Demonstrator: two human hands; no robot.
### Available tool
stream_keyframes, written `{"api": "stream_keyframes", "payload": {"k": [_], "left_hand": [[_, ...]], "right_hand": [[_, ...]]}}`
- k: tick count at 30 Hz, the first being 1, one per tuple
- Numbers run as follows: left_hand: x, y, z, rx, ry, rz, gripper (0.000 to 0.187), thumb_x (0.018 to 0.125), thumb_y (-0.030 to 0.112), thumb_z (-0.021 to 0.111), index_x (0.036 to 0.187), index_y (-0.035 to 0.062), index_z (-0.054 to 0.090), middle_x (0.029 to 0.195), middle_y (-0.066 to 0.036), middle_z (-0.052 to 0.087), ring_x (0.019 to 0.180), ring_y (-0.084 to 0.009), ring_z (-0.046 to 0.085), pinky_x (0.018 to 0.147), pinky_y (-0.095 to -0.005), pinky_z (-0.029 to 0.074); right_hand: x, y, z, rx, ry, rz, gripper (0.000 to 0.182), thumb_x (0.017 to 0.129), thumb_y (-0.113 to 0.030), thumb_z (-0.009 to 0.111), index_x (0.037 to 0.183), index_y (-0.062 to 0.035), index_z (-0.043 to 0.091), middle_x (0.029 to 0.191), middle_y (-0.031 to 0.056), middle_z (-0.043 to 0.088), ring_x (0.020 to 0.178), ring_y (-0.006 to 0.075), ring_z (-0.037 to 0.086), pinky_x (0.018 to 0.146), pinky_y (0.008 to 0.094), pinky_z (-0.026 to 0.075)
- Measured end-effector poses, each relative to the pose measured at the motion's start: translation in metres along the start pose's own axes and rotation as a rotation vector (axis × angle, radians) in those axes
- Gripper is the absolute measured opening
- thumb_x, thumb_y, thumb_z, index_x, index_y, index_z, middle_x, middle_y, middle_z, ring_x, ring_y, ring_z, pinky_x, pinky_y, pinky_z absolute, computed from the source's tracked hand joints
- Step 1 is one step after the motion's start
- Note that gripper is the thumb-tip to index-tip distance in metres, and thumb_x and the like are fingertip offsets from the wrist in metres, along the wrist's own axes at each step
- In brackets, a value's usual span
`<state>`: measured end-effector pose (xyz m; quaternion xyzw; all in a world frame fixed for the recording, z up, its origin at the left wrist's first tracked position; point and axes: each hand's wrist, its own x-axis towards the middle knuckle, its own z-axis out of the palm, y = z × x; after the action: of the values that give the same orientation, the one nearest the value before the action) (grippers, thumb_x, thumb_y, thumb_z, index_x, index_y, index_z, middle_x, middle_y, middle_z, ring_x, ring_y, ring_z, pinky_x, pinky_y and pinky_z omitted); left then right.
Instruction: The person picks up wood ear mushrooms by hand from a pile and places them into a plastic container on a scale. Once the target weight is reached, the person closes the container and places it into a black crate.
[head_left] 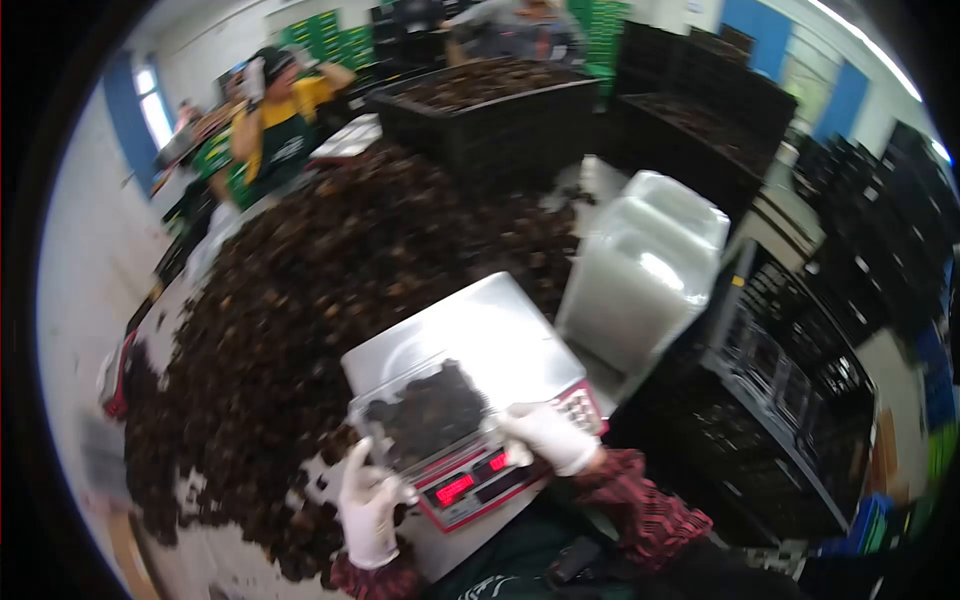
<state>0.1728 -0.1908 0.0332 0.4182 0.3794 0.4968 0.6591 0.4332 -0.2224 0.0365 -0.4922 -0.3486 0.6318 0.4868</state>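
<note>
A clear plastic tray [472,448] of dark brown pieces [430,410] is over the near part of a silver scale platform [490,320]. Whether the tray rests on the platform or is raised cannot be made out. My left hand [368,512], in a white glove, is at the tray's near left corner, with index finger and thumb about it. On the right side, my white-gloved right hand [553,438] has its fingers closed at the tray's edge. Below the tray, the scale's red display [455,489] is lit, partly covered by my right fingers.
A large heap of dark brown pieces [300,290] spreads left and behind. Stacked clear trays [640,265] stand right of the scale, near black crates [770,410]. Large black bins [480,125] are behind. A person [280,130] in yellow and green stands far left; another [520,35] is behind.
</note>
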Motion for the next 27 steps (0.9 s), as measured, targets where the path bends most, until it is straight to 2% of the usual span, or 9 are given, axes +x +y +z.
{"api": "stream_keyframes", "payload": {"k": [3,5,7,9,11,12,15,22,27], "left_hand": [[-0.003,-0.003,0.001,0.100,0.051,0.005,0.070,0.081,-0.009,0.053,0.144,0.0031,0.026,0.078,-0.008,0.057,0.064,-0.0172,0.060,0.058,-0.0291,0.051],[-0.008,0.000,0.003,0.167,0.065,0.082,0.057,0.081,-0.009,0.054,0.136,0.0008,0.043,0.080,-0.009,0.061,0.068,-0.0174,0.062,0.063,-0.0292,0.052],[-0.001,-0.014,-0.025,0.599,-0.072,0.327,0.023,0.069,0.003,0.061,0.091,0.0060,0.067,0.085,-0.008,0.063,0.085,-0.0260,0.060,0.092,-0.0397,0.046],[0.009,-0.017,-0.033,0.861,-0.192,0.642,0.042,0.068,0.000,0.061,0.110,0.0034,0.060,0.073,-0.006,0.061,0.067,-0.0189,0.059,0.078,-0.0352,0.050],[-0.017,0.000,0.014,0.283,0.027,0.041,0.059,0.078,0.004,0.062,0.133,0.0000,0.042,0.075,-0.007,0.061,0.065,-0.0151,0.057,0.068,-0.0283,0.049],[-0.022,-0.008,0.023,0.210,-0.147,0.109,0.069,0.085,0.008,0.061,0.143,-0.0033,0.025,0.081,-0.008,0.062,0.065,-0.0135,0.055,0.063,-0.0240,0.045],[-0.037,0.005,0.052,0.237,-0.238,0.053,0.060,0.089,0.006,0.056,0.141,-0.0071,0.030,0.094,-0.012,0.064,0.077,-0.0169,0.061,0.074,-0.0267,0.048],[-0.036,-0.005,0.026,0.374,-0.062,-0.083,0.041,0.090,0.005,0.057,0.129,-0.0067,0.050,0.100,-0.010,0.065,0.081,-0.0146,0.061,0.073,-0.0240,0.048],[-0.048,-0.019,0.017,0.325,-0.043,-0.145,0.039,0.090,0.006,0.059,0.126,-0.0070,0.053,0.098,-0.011,0.065,0.087,-0.0170,0.061,0.078,-0.0268,0.048]], "right_hand": [[-0.002,0.006,0.011,-0.105,0.118,-0.097,0.026,0.096,-0.021,0.048,0.082,-0.0013,0.057,0.069,0.0030,0.060,0.049,0.0082,0.057,0.045,0.0224,0.045],[0.000,0.011,0.019,-0.131,0.206,-0.105,0.028,0.096,-0.021,0.048,0.078,-0.0010,0.055,0.062,0.0023,0.057,0.047,0.0095,0.058,0.044,0.0239,0.046],[-0.006,0.006,0.026,-0.224,0.272,-0.083,0.028,0.096,-0.021,0.048,0.077,-0.0010,0.055,0.057,0.0021,0.055,0.046,0.0099,0.057,0.045,0.0248,0.047],[-0.016,0.002,0.034,-0.248,0.336,-0.140,0.029,0.095,-0.022,0.052,0.077,-0.0003,0.055,0.057,0.0044,0.055,0.045,0.0107,0.057,0.046,0.0274,0.048],[-0.045,-0.023,0.035,-0.230,0.344,-0.184,0.029,0.093,-0.022,0.056,0.075,0.0001,0.055,0.057,0.0047,0.055,0.045,0.0111,0.057,0.047,0.0282,0.047],[-0.068,-0.048,0.033,-0.192,0.364,-0.185,0.026,0.091,-0.022,0.059,0.076,-0.0009,0.057,0.057,0.0039,0.055,0.046,0.0095,0.056,0.047,0.0281,0.046],[-0.135,-0.095,-0.009,-0.445,0.639,-0.675,0.020,0.086,-0.019,0.067,0.080,-0.0002,0.063,0.059,0.0043,0.053,0.049,0.0088,0.051,0.050,0.0267,0.045],[-0.253,-0.170,-0.109,-0.809,1.389,-0.685,0.022,0.085,-0.013,0.067,0.068,-0.0002,0.059,0.054,0.0015,0.054,0.046,0.0045,0.048,0.040,0.0234,0.040],[-0.268,-0.168,-0.232,-0.771,1.345,-0.539,0.028,0.087,-0.019,0.066,0.069,0.0010,0.059,0.055,0.0031,0.055,0.044,0.0079,0.049,0.042,0.0258,0.041]]}}
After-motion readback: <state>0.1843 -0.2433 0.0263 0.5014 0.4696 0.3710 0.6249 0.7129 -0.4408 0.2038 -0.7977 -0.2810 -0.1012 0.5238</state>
